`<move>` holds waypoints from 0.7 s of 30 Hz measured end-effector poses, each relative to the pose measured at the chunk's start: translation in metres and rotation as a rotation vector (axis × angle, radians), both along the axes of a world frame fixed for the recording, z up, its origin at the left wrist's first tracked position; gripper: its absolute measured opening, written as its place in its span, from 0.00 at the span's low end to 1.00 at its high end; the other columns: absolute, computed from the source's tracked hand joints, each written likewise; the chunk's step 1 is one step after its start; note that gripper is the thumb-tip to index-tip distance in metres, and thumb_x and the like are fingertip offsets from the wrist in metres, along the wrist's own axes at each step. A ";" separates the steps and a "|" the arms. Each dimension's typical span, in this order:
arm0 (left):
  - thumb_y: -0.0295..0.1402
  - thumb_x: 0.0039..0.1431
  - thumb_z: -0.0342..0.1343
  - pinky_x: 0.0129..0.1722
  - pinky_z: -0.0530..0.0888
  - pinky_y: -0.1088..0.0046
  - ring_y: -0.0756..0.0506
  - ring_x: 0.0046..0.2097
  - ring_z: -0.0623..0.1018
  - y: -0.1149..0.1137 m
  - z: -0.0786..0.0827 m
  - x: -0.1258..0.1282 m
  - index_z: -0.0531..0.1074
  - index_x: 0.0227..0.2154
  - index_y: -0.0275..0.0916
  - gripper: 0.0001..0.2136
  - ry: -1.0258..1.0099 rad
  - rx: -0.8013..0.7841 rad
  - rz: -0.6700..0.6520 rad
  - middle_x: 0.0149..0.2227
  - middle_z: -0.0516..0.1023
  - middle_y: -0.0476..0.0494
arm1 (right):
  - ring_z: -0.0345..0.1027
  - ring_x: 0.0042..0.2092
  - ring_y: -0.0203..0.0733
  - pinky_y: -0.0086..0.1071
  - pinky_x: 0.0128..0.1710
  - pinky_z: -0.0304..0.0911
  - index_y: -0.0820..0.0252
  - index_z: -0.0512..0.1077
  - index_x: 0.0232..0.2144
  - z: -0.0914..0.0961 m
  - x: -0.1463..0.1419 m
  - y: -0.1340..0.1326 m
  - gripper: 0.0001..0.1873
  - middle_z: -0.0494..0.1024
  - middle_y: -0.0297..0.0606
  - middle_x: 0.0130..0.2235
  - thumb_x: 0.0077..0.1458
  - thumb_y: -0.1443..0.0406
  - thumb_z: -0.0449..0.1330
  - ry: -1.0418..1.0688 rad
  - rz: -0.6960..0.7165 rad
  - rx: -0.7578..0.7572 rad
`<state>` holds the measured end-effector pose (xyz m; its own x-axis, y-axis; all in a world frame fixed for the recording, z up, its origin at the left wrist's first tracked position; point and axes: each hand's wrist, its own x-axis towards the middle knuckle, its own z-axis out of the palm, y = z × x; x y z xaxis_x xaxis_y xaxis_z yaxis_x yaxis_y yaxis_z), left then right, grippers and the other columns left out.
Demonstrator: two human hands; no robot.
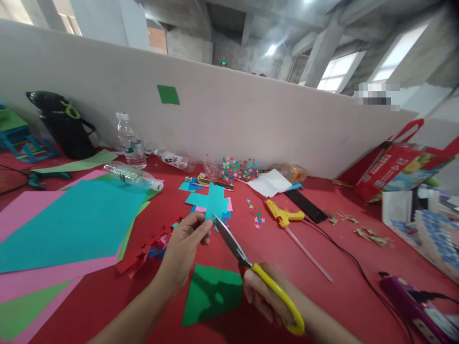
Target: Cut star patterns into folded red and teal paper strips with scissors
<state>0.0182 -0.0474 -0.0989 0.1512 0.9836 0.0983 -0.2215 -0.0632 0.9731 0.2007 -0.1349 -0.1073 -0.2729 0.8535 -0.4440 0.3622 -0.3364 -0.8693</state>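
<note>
Between the thumb and fingers of my left hand (188, 241) is a narrow light-blue paper strip (215, 198), held upright near its lower end. My right hand (263, 291) grips yellow-handled scissors (234, 246), whose blade tips reach the strip's lower edge beside my left thumb. Whether the blades touch the paper I cannot tell. Behind the strip lie more blue and pink paper pieces (196, 200). Below my hands a green paper sheet (213, 294) rests on the red table. Red paper scraps with star shapes (143, 253) lie left of my left wrist.
Large coloured sheets (79, 220) cover the left side. A yellow glue gun (285, 213) with a cord, a phone (306, 205) and small paper stars (257, 220) lie to the right. Bottles (131, 143) line the white partition (251, 124). A purple power strip (419, 306) sits at lower right.
</note>
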 end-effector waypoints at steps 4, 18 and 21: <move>0.35 0.53 0.59 0.26 0.64 0.79 0.53 0.24 0.66 -0.002 0.002 0.001 0.68 0.23 0.39 0.08 -0.017 -0.016 0.004 0.20 0.67 0.55 | 0.48 0.10 0.29 0.22 0.10 0.44 0.57 0.60 0.19 -0.005 -0.005 -0.003 0.31 0.58 0.25 0.09 0.49 0.37 0.44 0.012 -0.020 0.018; 0.35 0.53 0.60 0.27 0.65 0.78 0.53 0.25 0.67 0.000 -0.002 0.000 0.69 0.26 0.40 0.06 -0.031 -0.060 -0.044 0.21 0.69 0.55 | 0.48 0.10 0.28 0.21 0.09 0.45 0.58 0.61 0.20 -0.005 0.001 0.001 0.31 0.59 0.25 0.09 0.51 0.38 0.45 0.001 -0.026 0.035; 0.35 0.53 0.60 0.27 0.65 0.78 0.53 0.25 0.67 0.000 -0.003 0.000 0.69 0.26 0.41 0.06 -0.040 -0.062 -0.042 0.21 0.69 0.56 | 0.47 0.09 0.28 0.20 0.08 0.44 0.57 0.60 0.20 -0.004 0.000 -0.001 0.30 0.57 0.24 0.08 0.51 0.38 0.45 -0.018 -0.040 0.022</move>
